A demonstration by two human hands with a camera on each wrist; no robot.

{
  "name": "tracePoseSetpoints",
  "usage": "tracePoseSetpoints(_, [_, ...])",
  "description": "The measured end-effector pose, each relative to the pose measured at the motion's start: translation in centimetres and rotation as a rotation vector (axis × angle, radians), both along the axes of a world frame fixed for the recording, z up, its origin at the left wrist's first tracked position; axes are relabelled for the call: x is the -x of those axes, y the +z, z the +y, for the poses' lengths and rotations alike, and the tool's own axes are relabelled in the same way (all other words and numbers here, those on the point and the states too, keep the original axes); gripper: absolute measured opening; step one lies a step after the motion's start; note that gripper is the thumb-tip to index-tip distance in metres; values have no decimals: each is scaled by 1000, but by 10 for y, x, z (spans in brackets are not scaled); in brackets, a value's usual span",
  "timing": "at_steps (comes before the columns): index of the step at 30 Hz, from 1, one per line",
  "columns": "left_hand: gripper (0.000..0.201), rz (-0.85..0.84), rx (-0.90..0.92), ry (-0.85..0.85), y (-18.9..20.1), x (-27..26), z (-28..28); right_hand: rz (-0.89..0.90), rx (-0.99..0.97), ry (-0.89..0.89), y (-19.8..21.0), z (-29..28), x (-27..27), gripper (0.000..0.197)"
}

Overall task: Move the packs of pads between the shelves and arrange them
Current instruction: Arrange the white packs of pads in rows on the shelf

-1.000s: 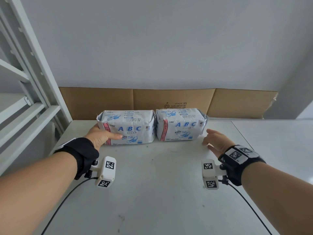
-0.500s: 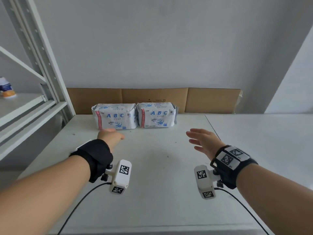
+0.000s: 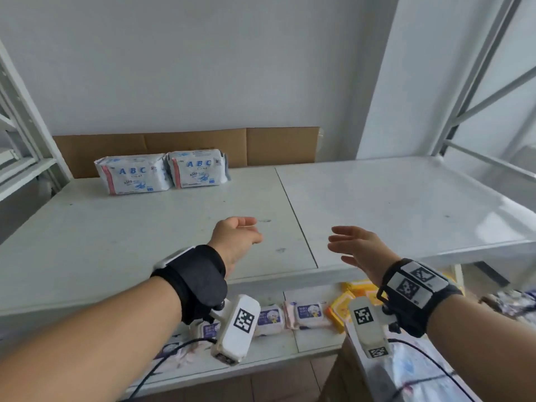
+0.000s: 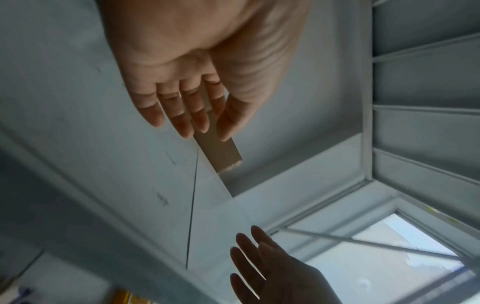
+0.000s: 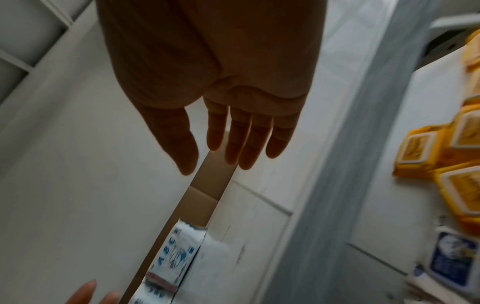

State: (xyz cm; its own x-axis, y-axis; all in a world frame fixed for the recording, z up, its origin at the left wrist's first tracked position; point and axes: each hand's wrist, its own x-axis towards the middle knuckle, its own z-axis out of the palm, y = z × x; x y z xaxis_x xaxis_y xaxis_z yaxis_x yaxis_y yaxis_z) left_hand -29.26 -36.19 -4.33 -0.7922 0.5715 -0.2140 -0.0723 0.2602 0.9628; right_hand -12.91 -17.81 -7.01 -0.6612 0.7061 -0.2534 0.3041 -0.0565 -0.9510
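Note:
Two white ABC pad packs stand side by side at the back left of the upper shelf (image 3: 377, 204), the left pack (image 3: 134, 174) touching the right pack (image 3: 200, 169). The right pack (image 5: 175, 257) also shows in the right wrist view. My left hand (image 3: 242, 235) hovers over the shelf's front middle, fingers relaxed and empty; its palm (image 4: 187, 86) faces the wrist camera. My right hand (image 3: 352, 245) hangs beside it with fingers spread, holding nothing, also seen from below (image 5: 228, 131). Both hands are well clear of the packs.
A cardboard sheet (image 3: 185, 146) leans on the wall behind the packs. On the lower shelf (image 3: 313, 338) lie small purple-labelled packs (image 3: 307, 313) and yellow packs (image 3: 355, 294). White rack uprights (image 3: 475, 74) stand at right, another rack (image 3: 17, 134) at left.
Both hands have drawn back from the two ABC packs toward the shelf's front edge. The view has pulled away and swung right, bringing the lower shelf into sight.

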Motion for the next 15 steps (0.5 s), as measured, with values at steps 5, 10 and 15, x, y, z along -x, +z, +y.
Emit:
tracePoseSetpoints(5, [24, -7, 16, -220, -23, -78, 11, -74, 5, -211, -28, -10, -111, 42])
tracePoseSetpoints(10, [37, -97, 137, -358, -74, -159, 4, -290, -5, -329, -65, -37, -220, 50])
tracePoseSetpoints(15, [67, -158, 266, -406, -109, -213, 10, -429, -18, -406, -76, -41, -302, 55])
